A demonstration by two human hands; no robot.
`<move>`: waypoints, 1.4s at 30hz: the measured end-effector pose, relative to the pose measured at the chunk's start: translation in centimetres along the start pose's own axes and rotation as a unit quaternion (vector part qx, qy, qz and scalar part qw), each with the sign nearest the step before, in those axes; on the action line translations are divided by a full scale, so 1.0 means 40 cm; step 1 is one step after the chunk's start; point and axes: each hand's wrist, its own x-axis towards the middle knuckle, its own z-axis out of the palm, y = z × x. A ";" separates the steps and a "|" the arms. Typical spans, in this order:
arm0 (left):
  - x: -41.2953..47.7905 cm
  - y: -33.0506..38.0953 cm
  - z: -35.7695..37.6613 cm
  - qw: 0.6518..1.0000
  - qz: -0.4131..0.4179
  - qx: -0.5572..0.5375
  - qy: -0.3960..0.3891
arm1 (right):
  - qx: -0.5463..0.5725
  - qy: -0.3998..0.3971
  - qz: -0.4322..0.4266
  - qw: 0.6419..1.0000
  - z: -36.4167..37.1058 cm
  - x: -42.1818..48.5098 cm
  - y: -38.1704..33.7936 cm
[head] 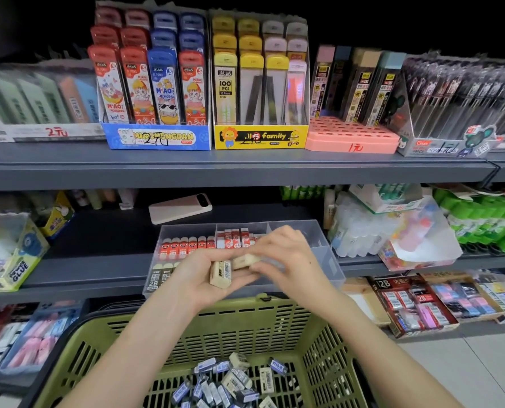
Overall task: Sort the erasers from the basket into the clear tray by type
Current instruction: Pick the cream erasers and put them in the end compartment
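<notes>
A green slotted basket [319, 343] sits low in front of me with several loose wrapped erasers [233, 381] on its bottom. Above it, a clear divided tray [322, 245] stands on the middle shelf, with red-sleeved erasers [183, 247] in its left part, red-and-white ones [235, 238] behind, and dark 2B erasers [157, 278] at the front left. My left hand [204, 278] holds cream erasers [221, 273] in its curled fingers in front of the tray. My right hand [286, 257] pinches another cream eraser [245, 260] right beside them.
A white phone [180, 208] lies on the shelf behind the tray. Glue packs [12, 260] stand at the left, bagged bottles [392, 231] at the right. Boxes of pencil leads [157, 83] fill the upper shelf. Eraser boxes [410, 304] sit on the lower shelf at the right.
</notes>
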 end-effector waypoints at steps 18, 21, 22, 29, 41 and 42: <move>0.000 0.021 -0.032 0.998 0.012 -0.001 0.061 | -0.130 -0.088 0.317 0.935 0.083 0.089 0.254; 0.003 0.018 -0.038 0.998 0.018 0.021 0.058 | -0.082 -0.142 0.327 0.931 0.072 0.090 0.257; 0.003 0.016 -0.037 0.998 0.020 0.027 0.055 | -0.068 -0.150 0.329 0.930 0.067 0.091 0.257; 0.010 0.000 -0.023 0.992 0.083 0.092 0.040 | -0.111 -0.102 0.310 0.939 0.023 0.077 0.201; 0.020 -0.041 0.003 0.984 0.127 0.123 -0.025 | 0.023 0.035 0.081 0.996 -0.049 -0.020 -0.020; 0.017 -0.047 0.002 0.970 0.151 0.192 -0.011 | 0.023 0.057 0.094 0.994 -0.058 -0.021 -0.008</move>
